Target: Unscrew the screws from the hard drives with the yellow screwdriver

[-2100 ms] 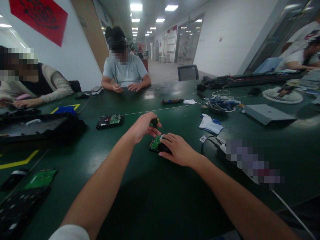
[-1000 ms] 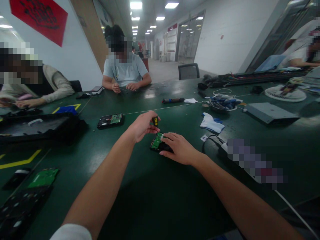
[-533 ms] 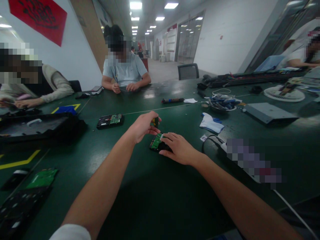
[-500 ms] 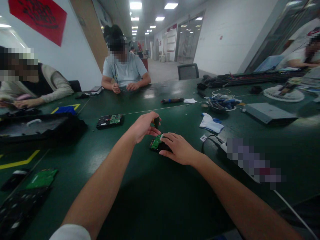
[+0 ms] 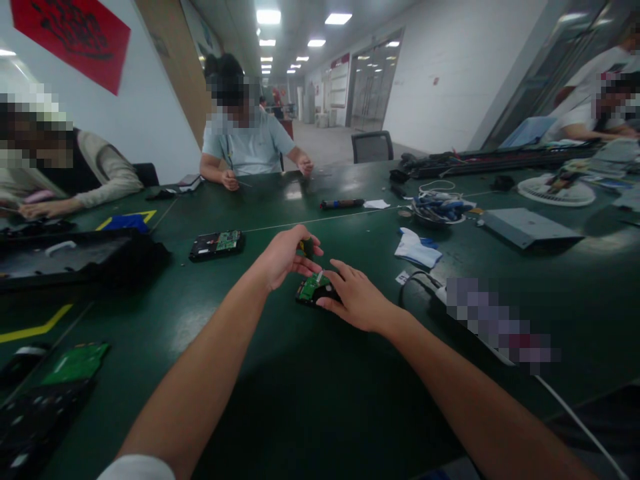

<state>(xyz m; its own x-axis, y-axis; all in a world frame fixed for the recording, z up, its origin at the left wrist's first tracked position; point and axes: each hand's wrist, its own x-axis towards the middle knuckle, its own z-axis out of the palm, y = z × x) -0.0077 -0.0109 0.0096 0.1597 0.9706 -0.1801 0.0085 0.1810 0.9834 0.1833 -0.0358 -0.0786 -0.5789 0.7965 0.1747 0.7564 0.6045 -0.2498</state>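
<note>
A hard drive (image 5: 309,292) with a green circuit board lies on the dark green table in front of me. My left hand (image 5: 289,257) is closed around the dark and yellow handle of a screwdriver (image 5: 309,248), above the drive's far side. Its thin shaft points down at the board; whether the tip sits in a screw is too small to tell. Against the drive's right side is my right hand (image 5: 353,293), gripping it with the thumb at the near edge and the fingers over the top. Those fingers hide the drive's right part.
Another hard drive (image 5: 217,245) lies to the left, more drive parts (image 5: 60,387) at lower left. A black tray (image 5: 75,257) stands far left. On the right are gloves (image 5: 417,248), a power strip (image 5: 480,333), a bowl of tools (image 5: 443,207) and a metal case (image 5: 530,227). Co-workers sit around.
My right fingers have lifted and shifted slightly, showing more of the drive. The screwdriver handle has tilted a little in my left hand. The co-worker opposite has moved one hand outward.
</note>
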